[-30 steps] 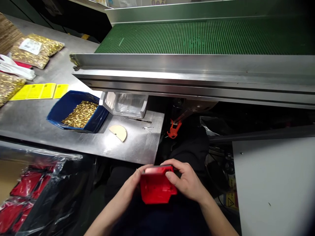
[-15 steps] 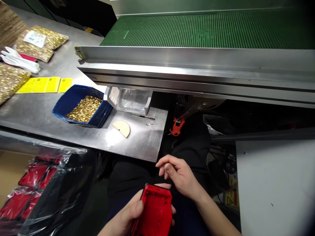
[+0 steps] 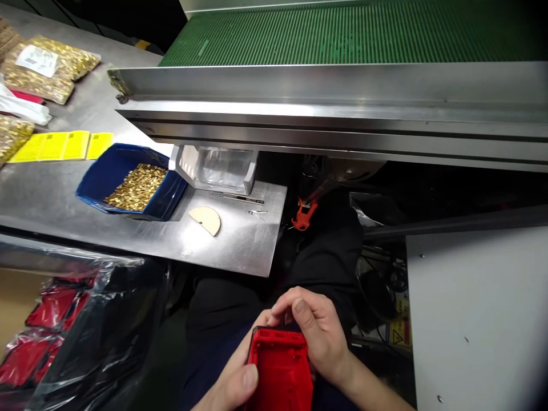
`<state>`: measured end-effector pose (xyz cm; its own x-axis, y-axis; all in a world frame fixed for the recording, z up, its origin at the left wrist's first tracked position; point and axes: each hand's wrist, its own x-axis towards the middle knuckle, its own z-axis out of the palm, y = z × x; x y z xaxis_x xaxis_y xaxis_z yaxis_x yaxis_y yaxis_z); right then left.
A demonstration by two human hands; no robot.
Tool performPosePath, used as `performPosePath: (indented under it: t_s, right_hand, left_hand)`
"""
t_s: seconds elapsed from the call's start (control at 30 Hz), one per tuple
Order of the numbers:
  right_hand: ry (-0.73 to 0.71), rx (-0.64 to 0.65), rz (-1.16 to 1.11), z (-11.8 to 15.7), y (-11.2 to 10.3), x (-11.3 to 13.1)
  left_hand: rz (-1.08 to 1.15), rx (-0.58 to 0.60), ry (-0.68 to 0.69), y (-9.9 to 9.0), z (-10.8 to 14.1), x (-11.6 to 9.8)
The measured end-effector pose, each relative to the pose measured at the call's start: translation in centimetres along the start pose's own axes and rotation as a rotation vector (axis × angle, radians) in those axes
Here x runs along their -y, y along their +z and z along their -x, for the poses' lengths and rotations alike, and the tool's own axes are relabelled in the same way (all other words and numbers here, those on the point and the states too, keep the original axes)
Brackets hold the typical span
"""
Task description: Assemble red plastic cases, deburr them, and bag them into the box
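My left hand (image 3: 240, 374) is wrapped round a red plastic housing (image 3: 282, 365) with a black edge, low in the middle of the view. The hollow inside of the housing faces up. At the housing's upper right corner is my right hand (image 3: 321, 331), its fingers curled behind the top edge and close to the left fingertips. Whether those curled fingers hold anything is hidden.
On the metal table (image 3: 240, 251) are a blue bin (image 3: 92, 182) of brass parts, a clear-lined grey bin (image 3: 222, 168) and a beige half disc (image 3: 206, 220). Bagged red parts (image 3: 51, 305) lie lower left. A green conveyor (image 3: 278, 37) runs behind.
My right hand has come left and down to the top of the red housing, where it was apart before. The camera view has shifted slightly.
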<state>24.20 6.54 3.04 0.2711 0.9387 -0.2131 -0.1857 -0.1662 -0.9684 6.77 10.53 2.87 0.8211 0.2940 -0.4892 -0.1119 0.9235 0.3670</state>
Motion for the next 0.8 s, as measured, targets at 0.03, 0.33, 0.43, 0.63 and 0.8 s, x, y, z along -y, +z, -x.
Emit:
performPosePath:
  t_s: [0.03, 0.33, 0.43, 0.63, 0.8]
  right_hand:
    - [-0.006, -0.003, 0.000, 0.06, -0.03, 0.04]
    - [-0.028, -0.168, 0.065, 0.72, 0.20, -0.66]
    - [-0.045, -0.116, 0.016, 0.71, 0.17, -0.51]
    - [-0.073, -0.185, 0.109, 0.83, 0.01, -0.59]
    - [-0.050, -0.187, 0.075, 0.85, 0.14, -0.81]
  left_hand:
    - [-0.020, -0.006, 0.014, 0.17, 0.03, -0.07]
    - [-0.030, 0.087, 0.038, 0.80, -0.46, -0.36]
    - [-0.065, 0.032, 0.070, 0.62, -0.26, -0.36]
    - [-0.061, -0.005, 0.059, 0.66, -0.56, 0.06]
    - [0.030, -0.024, 0.019, 0.35, -0.76, 0.50]
